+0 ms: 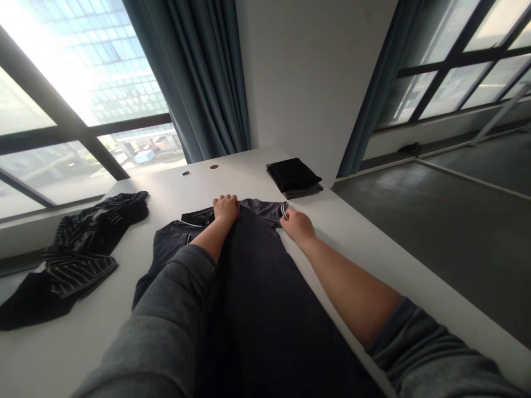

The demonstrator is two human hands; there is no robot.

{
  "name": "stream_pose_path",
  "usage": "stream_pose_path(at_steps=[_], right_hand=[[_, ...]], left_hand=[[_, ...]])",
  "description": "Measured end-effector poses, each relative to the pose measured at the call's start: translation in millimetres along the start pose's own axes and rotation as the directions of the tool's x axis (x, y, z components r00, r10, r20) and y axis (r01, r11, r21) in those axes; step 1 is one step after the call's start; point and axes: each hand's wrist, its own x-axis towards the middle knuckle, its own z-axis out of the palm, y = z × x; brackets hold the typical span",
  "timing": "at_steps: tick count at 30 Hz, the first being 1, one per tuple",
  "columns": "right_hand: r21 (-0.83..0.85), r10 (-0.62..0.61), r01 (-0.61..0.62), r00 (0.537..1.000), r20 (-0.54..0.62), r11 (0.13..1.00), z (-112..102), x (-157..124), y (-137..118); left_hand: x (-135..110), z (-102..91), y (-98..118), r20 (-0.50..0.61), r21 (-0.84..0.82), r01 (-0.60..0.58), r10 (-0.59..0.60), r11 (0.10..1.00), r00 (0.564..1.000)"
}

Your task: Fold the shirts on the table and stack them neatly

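A dark navy polo shirt [257, 287] with white-trimmed sleeves lies spread flat on the white table [103, 331], collar end away from me. My left hand [226, 208] rests near the collar with its fingers curled down onto the cloth. My right hand [295, 223] pinches the edge of the shirt's right sleeve, where the white trim shows. Both my forearms stretch across the shirt, in grey sleeves pushed up.
A crumpled black-and-white striped garment [78, 249] lies at the table's left. A folded stack of dark clothes [293, 177] sits at the far right corner. Two cable holes [199, 169] mark the far edge. Windows, teal curtains [199, 77] and grey floor [448, 221] surround the table.
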Motion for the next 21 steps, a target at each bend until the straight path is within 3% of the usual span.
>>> stream_pose_path(at_steps=[4, 7, 9, 13, 17, 19, 21], right_hand=[[0.136, -0.01, 0.018, 0.998, -0.061, 0.991, 7.0, 5.9, -3.1], [0.191, -0.149, 0.158, 0.987, -0.06, 0.969, 11.4, 8.6, -1.9], [0.179, -0.204, 0.201, 0.979, -0.005, 0.963, 12.4, 9.0, 0.7], [0.149, -0.117, 0.111, 0.993, 0.03, 0.983, 10.3, 9.4, 8.8], [0.111, -0.091, 0.089, 0.996, 0.011, 0.99, 8.0, 11.9, 15.9], [0.062, -0.11, 0.11, 0.994, -0.008, 0.992, 8.3, 13.9, 18.5], [0.017, -0.143, 0.144, 0.989, -0.024, 0.989, 10.0, 16.4, 20.9]], left_hand=[[-33.8, 4.7, 26.1, 0.035, -0.071, -0.114, 0.117, 0.991, 0.993], [-49.3, 12.2, 38.3, 0.168, -0.131, -0.086, 0.108, 0.988, 0.98], [-50.0, 14.7, 40.1, 0.264, -0.15, -0.028, 0.067, 0.988, 0.962], [-41.4, 9.6, 37.8, 0.326, -0.162, -0.041, 0.093, 0.986, 0.941], [-52.6, -9.7, 46.1, 0.239, -0.138, -0.118, 0.149, 0.983, 0.959], [-76.7, -24.2, 56.5, 0.131, -0.102, -0.175, 0.188, 0.979, 0.973], [-115.4, -39.3, 69.0, 0.064, -0.097, -0.273, 0.28, 0.957, 0.958]])
